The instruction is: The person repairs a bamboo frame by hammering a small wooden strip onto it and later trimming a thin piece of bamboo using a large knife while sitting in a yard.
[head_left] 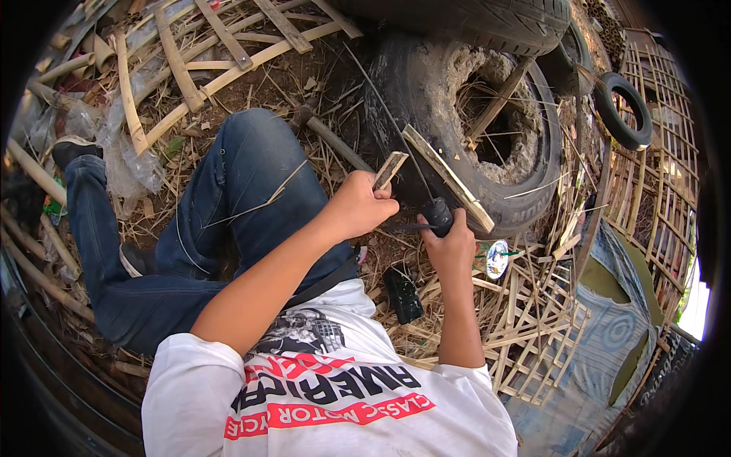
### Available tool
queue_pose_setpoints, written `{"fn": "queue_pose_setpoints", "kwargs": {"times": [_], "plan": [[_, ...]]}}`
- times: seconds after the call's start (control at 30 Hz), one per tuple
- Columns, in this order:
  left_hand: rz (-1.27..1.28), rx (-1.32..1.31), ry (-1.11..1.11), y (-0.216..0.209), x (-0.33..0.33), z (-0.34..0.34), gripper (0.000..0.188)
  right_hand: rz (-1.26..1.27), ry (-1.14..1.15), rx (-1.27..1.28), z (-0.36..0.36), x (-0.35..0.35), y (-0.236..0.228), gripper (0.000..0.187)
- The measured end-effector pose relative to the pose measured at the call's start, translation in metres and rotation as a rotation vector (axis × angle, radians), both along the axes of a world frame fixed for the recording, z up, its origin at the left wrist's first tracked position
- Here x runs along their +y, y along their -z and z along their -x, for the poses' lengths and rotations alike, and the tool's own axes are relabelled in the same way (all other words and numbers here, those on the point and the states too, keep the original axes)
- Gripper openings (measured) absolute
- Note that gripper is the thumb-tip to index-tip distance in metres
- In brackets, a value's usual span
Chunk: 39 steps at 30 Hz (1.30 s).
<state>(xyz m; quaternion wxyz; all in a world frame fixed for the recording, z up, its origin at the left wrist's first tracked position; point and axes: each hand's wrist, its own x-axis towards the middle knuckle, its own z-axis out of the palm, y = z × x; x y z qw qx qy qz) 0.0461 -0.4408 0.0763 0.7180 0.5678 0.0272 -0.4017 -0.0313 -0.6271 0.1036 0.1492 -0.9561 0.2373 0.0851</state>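
My left hand (pixel 359 204) is closed around a short, flat wooden strip (pixel 391 169), which sticks up past the thumb. To its right, my right hand (pixel 451 242) grips the black handle of a long, thin tool (pixel 435 213). Its narrow shaft or blade runs away up and to the left; whether it is a blade seen edge-on I cannot tell. A thin black piece juts leftward from the handle. Just beyond my right hand, a longer pale wooden strip (pixel 451 181) slants in front of a worn tyre (pixel 396 107).
Another tyre (pixel 487 23) rests above the first; a small one (pixel 624 110) hangs at right. A thick rod (pixel 335 139) lies left of the large tyre. Bent bamboo strips (pixel 177 65) spread at upper left. A black rectangular object (pixel 402 295) and a bamboo lattice (pixel 544 335) lie nearby.
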Motion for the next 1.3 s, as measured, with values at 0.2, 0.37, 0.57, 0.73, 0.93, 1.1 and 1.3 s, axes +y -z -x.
{"fn": "queue_pose_setpoints", "kwargs": {"times": [0.2,0.37,0.57,0.73,0.93,1.1,1.3], "plan": [[0.174,0.023,-0.345,-0.013,0.065,-0.048,0.018,-0.116,-0.012,-0.025,0.001,-0.017,-0.022,0.051],[0.109,-0.162,-0.492,-0.041,0.065,-0.088,0.029,-0.398,0.081,-0.172,0.029,-0.03,-0.031,0.038],[-0.266,-0.698,-0.034,-0.065,-0.026,-0.132,0.067,-0.634,0.288,-0.325,0.07,-0.05,-0.037,0.021],[-0.415,-1.091,-0.147,-0.026,-0.059,-0.096,0.074,-0.628,0.52,-0.44,0.075,-0.065,-0.037,0.026],[-0.828,-0.919,0.281,0.01,-0.045,0.005,0.073,-0.666,0.527,-0.36,0.042,-0.086,-0.034,0.032],[-1.049,-1.1,0.659,0.086,-0.018,0.021,0.065,-0.561,0.392,-0.383,0.012,-0.098,-0.018,0.034],[-0.967,-1.387,0.781,0.146,-0.051,0.035,0.033,-0.137,0.166,-0.339,-0.012,-0.096,-0.018,0.04]]}}
